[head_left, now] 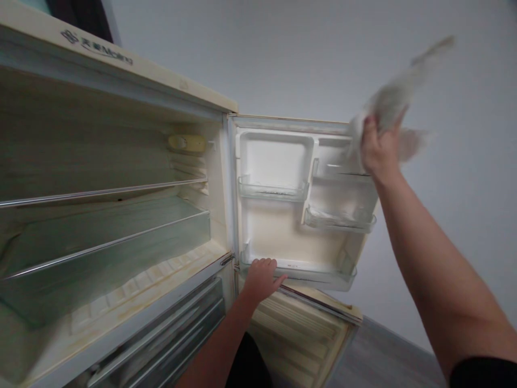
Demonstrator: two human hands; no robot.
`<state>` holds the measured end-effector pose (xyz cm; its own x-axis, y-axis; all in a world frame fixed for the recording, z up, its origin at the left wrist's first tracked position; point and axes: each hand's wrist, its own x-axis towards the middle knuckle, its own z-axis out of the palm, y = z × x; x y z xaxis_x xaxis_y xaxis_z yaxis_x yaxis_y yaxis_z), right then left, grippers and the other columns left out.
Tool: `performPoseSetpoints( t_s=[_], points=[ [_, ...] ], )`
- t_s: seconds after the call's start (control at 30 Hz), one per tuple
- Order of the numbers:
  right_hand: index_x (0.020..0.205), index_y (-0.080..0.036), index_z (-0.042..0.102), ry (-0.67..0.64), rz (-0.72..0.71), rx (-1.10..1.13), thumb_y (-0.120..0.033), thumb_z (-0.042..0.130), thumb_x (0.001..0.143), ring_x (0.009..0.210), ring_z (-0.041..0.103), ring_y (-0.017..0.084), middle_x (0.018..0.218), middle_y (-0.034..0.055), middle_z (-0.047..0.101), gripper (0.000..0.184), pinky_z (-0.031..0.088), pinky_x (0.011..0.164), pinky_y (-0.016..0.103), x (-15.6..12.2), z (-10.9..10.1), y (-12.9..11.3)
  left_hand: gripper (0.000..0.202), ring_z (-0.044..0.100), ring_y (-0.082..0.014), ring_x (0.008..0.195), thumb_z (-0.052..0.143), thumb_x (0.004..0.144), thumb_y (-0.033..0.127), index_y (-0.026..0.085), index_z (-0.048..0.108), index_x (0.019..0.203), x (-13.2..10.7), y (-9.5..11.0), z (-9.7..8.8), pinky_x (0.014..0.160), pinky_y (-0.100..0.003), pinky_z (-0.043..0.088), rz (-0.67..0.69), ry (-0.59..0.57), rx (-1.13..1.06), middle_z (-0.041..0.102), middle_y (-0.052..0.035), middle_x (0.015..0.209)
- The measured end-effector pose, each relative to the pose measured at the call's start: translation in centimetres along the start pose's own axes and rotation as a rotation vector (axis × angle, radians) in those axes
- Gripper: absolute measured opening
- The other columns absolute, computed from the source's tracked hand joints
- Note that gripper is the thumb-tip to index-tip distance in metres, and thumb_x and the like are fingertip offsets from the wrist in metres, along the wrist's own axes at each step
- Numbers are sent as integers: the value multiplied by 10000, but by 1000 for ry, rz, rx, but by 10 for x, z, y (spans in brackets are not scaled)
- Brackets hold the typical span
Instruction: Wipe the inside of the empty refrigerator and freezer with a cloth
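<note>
An old cream-coloured refrigerator (121,178) stands open, filling the frame from 9 o'clock to the centre, with its upper door (301,205) swung out toward 3 o'clock. The person's right hand (379,148) is raised at about 2 o'clock, fingers curled tight around a crumpled pale grey cloth (393,99). The cloth is blurred; one end streams up toward 1 o'clock, and another part hangs down against the top outer corner of the door, beside the small clear upper-right door shelf (341,170).

The left hand (262,277) sits lower, just below centre toward 6 o'clock. It lies palm down with the fingers spread loosely on the inner end of the long clear bottom door bin (315,272), near the hinge — resting on it, not closed around anything. The two hands are well apart, one at the door's top outer corner, the other at its bottom inner corner.

Between them the door's white liner carries two more clear plastic shelves: one upper-left shelf (272,189) and one middle-right shelf (339,220). Inside the cabinet, at 9 o'clock, two glass shelves with metal front trim (105,245) run across the yellowed interior, and a yellowish lamp housing (188,143) sits high on the right inner wall. Below the left hand, toward 6 o'clock, the lower door (299,334) also hangs open, showing its ribbed cream liner — and beside it, the lower compartment's drawer fronts (169,334). A plain grey wall (283,54) rises behind the refrigerator.
</note>
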<state>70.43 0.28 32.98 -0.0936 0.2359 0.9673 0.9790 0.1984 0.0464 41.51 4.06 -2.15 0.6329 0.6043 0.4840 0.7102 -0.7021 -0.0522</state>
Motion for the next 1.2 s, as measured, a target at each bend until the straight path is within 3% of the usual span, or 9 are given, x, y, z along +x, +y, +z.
performPoseSetpoints(
  t_s=[0.07,0.17,0.33,0.5,0.67,0.83,0.97,1.1,1.2],
  points=[
    [1624,-87,65,-345,-64,-68,-387,527,999,1559,-8,333,1683,199,4,833,100,1252,530,10,0,-15,403,637,-283,916,557,939,581,181,610,946,-4,-3,-2,798,-409,395,12,-8,0,690,-84,924],
    [1624,-125,138,-784,-98,-128,-317,596,981,1525,-113,399,1677,193,-65,813,80,1210,633,20,-6,-30,401,629,-278,930,547,945,581,184,601,942,-12,-9,-6,812,-407,396,34,-16,-8,682,-78,933],
    [1600,-100,125,-932,-156,-82,-247,602,987,1527,-81,340,1665,190,-9,790,38,1212,580,24,-31,-18,389,625,-273,914,555,943,573,186,589,934,-21,-18,-11,814,-406,394,75,-3,-23,680,-73,924],
    [1111,-155,737,-833,-479,-268,-318,768,843,1527,-10,371,1662,60,183,315,1,1166,625,25,-54,12,397,623,-266,902,551,939,596,201,575,922,-26,-23,-15,802,-397,392,105,-10,-19,677,-69,923],
    [1133,-192,745,-599,-742,-416,-451,590,964,1544,-16,306,1667,24,206,346,11,1194,558,29,-77,27,398,622,-265,912,537,944,599,203,570,928,-26,-23,-15,806,-396,391,102,-3,-11,679,-71,926],
    [1014,-145,791,-624,-554,-384,-448,740,868,1538,-28,385,1686,78,132,341,98,1208,572,21,-89,51,400,622,-270,913,540,940,600,202,570,916,-25,-22,-15,800,-405,391,99,-12,-23,678,-74,925],
    [1302,-161,664,-443,-402,-84,-741,353,937,1528,105,375,1654,104,246,753,163,1170,601,-10,-100,64,374,615,-263,906,574,925,579,207,560,889,-25,-23,-19,804,-400,394,80,-29,-40,675,-72,931],
    [1601,-217,284,-328,-306,-55,-649,370,975,1535,152,346,1645,134,269,765,148,1201,636,-57,-102,28,374,605,-261,876,589,913,584,215,555,861,-25,-26,-22,782,-395,390,82,-37,-53,669,-66,904],
    [1540,-297,422,-135,-338,-127,-438,410,1005,1521,251,314,1600,69,391,553,196,1227,599,-94,-87,-18,378,606,-255,867,578,919,586,214,557,859,-25,-27,-23,777,-389,388,80,-41,-40,663,-63,894]
  ],
)
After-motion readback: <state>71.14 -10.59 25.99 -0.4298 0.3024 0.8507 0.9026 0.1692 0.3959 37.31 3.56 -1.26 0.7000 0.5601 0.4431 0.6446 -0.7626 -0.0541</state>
